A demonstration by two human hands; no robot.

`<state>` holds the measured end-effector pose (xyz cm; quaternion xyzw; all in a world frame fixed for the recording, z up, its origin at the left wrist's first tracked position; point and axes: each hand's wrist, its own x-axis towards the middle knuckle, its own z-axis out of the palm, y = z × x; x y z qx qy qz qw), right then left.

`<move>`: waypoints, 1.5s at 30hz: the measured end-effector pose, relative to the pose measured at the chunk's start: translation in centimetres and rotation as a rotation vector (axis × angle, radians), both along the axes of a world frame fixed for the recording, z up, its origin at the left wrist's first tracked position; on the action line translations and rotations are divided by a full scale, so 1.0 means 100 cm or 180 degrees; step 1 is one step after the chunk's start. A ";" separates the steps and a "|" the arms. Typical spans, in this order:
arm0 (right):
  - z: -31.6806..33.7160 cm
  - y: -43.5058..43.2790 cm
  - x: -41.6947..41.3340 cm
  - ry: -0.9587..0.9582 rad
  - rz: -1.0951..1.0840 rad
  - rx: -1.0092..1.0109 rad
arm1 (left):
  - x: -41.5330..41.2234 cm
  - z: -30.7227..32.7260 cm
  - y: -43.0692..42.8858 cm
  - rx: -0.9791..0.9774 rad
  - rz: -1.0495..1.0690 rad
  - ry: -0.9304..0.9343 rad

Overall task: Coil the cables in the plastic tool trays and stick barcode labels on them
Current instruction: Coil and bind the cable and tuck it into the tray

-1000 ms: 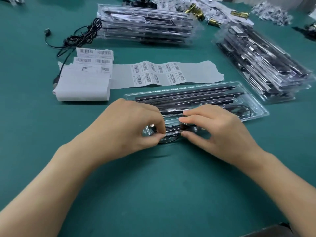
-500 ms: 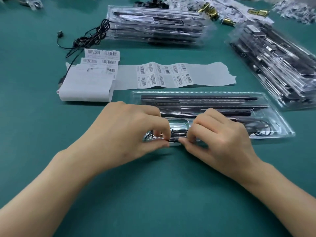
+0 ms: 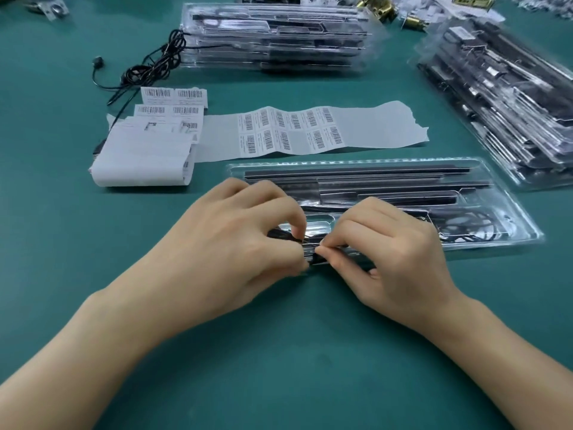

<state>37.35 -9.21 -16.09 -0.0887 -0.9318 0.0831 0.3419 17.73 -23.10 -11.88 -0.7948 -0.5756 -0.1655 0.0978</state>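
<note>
A clear plastic tool tray (image 3: 366, 164) with long black tools lies across the green table in front of me. Its near left pocket holds a bundle of thin black cable (image 3: 280, 234). My left hand (image 3: 235, 243) and my right hand (image 3: 390, 252) meet over that pocket, both pinching the cable with thumb and forefinger. A second black cable coil (image 3: 471, 226) rests in the tray's right end. A strip of barcode labels (image 3: 291, 130) lies just behind the tray, running out of a folded label stack (image 3: 145, 156).
A stack of filled trays (image 3: 276, 35) stands at the back centre, with a loose black cable (image 3: 148, 65) to its left. Another tray stack (image 3: 502, 97) leans at the right. Brass fittings (image 3: 384, 10) and white parts lie along the far edge.
The tray has shifted right and nearer relative to the view. Both hands stayed on the cable bundle, fingertips drawing closer together at the tray's near left edge.
</note>
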 end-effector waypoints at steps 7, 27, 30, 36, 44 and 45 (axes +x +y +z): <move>0.000 0.001 0.001 0.0060 0.0009 -0.0040 | 0.014 -0.015 0.003 0.0047 0.0420 -0.0857; 0.001 0.003 0.005 -0.0130 0.0061 -0.0182 | 0.012 -0.009 0.004 0.0141 0.0371 -0.0429; 0.001 0.005 0.009 -0.0305 0.0097 -0.0444 | 0.012 -0.009 0.004 0.0127 0.0330 -0.0333; 0.005 0.009 0.015 -0.0380 -0.0016 -0.0274 | 0.010 -0.006 0.007 0.0080 0.0212 -0.0181; 0.005 0.001 0.018 -0.0102 -0.0221 0.1319 | 0.012 -0.009 0.009 0.0214 0.0291 -0.0134; 0.006 -0.001 0.017 -0.0125 -0.0239 0.1392 | 0.012 -0.009 0.009 0.0236 0.0301 -0.0129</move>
